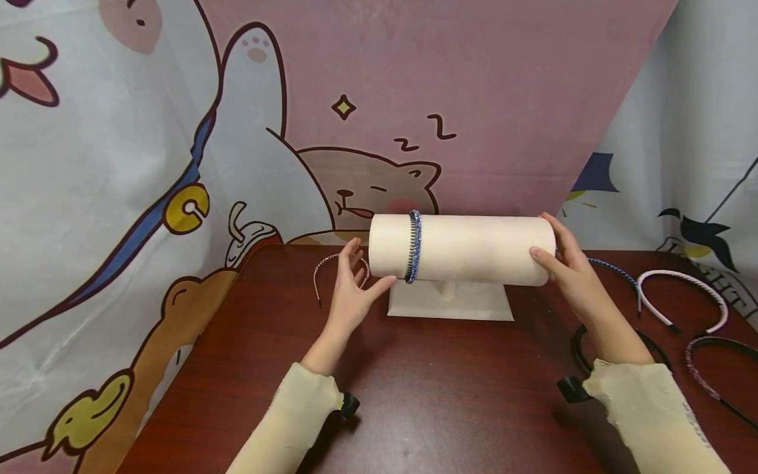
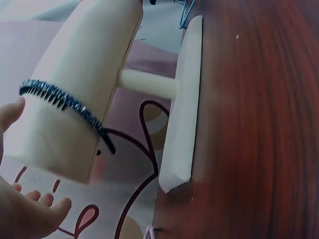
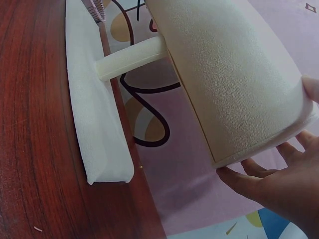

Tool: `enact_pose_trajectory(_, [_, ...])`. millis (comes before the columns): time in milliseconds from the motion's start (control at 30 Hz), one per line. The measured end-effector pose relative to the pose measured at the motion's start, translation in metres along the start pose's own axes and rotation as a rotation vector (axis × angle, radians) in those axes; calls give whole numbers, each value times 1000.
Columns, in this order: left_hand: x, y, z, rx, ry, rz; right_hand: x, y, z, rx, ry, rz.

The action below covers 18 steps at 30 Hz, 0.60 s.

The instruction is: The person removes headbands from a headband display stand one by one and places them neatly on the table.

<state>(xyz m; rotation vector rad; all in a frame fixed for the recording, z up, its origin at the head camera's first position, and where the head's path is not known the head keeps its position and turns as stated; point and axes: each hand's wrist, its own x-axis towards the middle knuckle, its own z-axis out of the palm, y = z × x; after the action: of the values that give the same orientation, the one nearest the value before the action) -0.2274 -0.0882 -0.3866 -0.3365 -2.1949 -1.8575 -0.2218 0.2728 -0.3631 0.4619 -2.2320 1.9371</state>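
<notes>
A cream headband display stand [image 1: 474, 247], a padded roll on a short post and flat base, stands on the table. Near the roll's left end sits a glittery blue headband [image 1: 416, 247] with dark comb teeth; its lower tip hangs free under the roll in the left wrist view. My left hand [image 1: 354, 286] is beside that end, fingers spread and loosely bent, with a gap between fingertips and roll in the left wrist view. At the other end, my right hand [image 1: 571, 263] holds the roll, thumb on its front and fingers at the end's edge [image 3: 271, 174].
Behind my left hand lies a thin headband [image 1: 316, 280]. To the right are a white headband [image 1: 719, 299], a blue braided headband [image 1: 616, 268], a black headband [image 1: 577, 349] partly under my right forearm, and a patterned one [image 1: 693, 365]. A cartoon-printed cloth [image 1: 503, 99] hangs behind the table.
</notes>
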Motion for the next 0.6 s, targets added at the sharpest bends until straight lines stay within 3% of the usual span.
enact_pose_trajectory(367, [-3,0,27,77,87,77,0,-1,0,-18,3,14])
enact_pose_trajectory(600, [-2,-1,32,98,119,83,0,-1,0,-35,2,23])
